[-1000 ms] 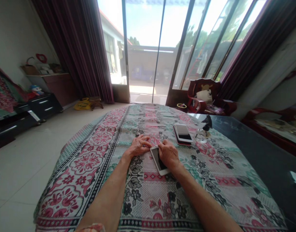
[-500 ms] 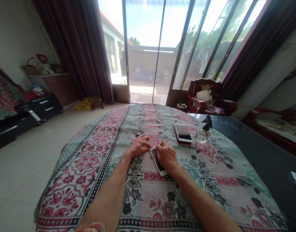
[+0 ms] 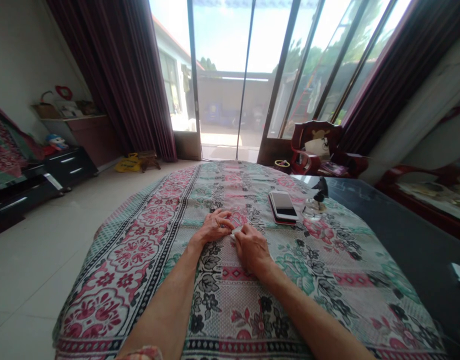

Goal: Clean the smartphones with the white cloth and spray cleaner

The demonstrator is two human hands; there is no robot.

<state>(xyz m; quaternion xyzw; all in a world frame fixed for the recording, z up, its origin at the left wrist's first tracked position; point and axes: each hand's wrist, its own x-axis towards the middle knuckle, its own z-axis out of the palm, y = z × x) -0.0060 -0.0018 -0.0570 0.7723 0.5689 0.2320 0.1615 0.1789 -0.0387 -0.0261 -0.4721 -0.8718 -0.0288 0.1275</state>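
Though its screen showed earlier, the white smartphone (image 3: pixel 236 231) now bares only one end — seemingly tipped for handling in the narrowed fingers of the right hand (image 3: pixel 253 248); the left hand (image 3: pixel 214 226) bends alongside, its grip unclear.

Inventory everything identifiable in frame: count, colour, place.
Cloth: 1, multicoloured, foreground
Pale item: 1, white, central, mostly hidden
Phone: 1, white, right of centre
Slab: 1, dark, under phone
Vessel: 1, clear with black top, right of phone
Table: 1, black, right
Chair: 1, dark red, back right
Curtains: 2, purple, both sides
Glass panels: several, dark frames, back
Bag: 1, yellow, left floor
Drawers: 1 unit, black, left
Doll: 1, blue hat, left
Left hand: 1, bare, centre
Right hand: 1, bare, at pale item
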